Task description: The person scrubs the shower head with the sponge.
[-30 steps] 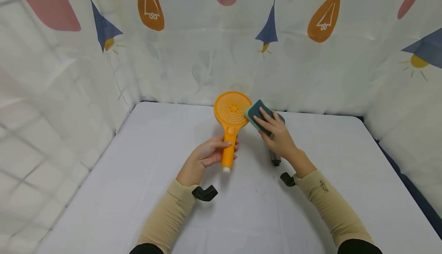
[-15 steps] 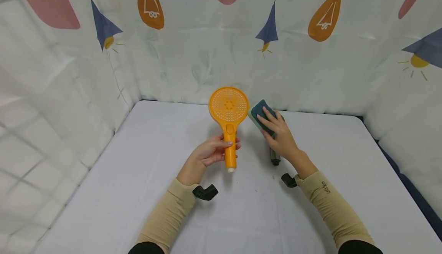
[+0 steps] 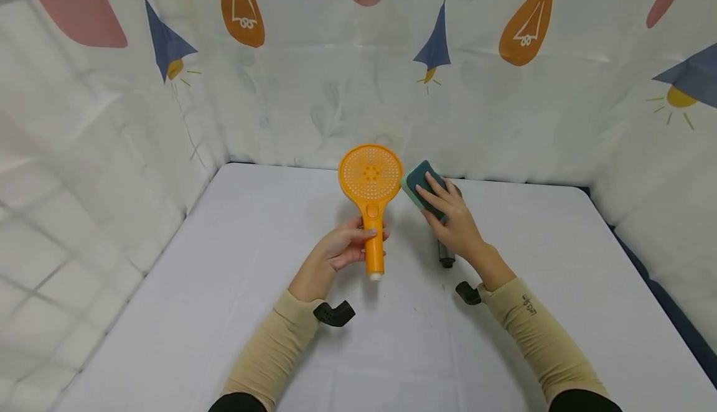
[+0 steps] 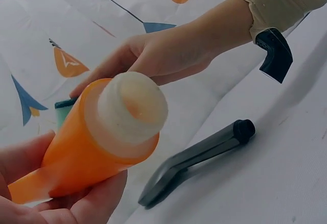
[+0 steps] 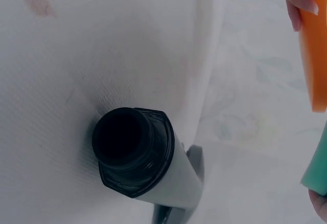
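Note:
An orange shower head (image 3: pixel 371 172) with a perforated round face stands upright above the table. My left hand (image 3: pixel 347 244) grips its handle, thumb across the front. The handle's white hollow end (image 4: pixel 133 106) points at the camera in the left wrist view. My right hand (image 3: pixel 456 222) holds a sponge (image 3: pixel 424 189), dark green on top and pale green below, fingers spread over the dark side. The sponge's left edge is right beside the shower head's rim; whether they touch I cannot tell. Its pale green layer (image 5: pixel 318 168) shows at the right wrist view's edge.
A grey shower head (image 4: pixel 199 155) with a black open-ended connector (image 5: pixel 127 147) lies on the white-covered table (image 3: pixel 403 362), partly hidden beneath my right hand in the head view. Behind the table hangs a printed curtain (image 3: pixel 313 88). Black cameras sit at both wrists.
The orange shower head has moved slightly left and its handle end has swung right. The sponge has shifted slightly right, off the rim that it overlapped. Both barely move over the last half second.

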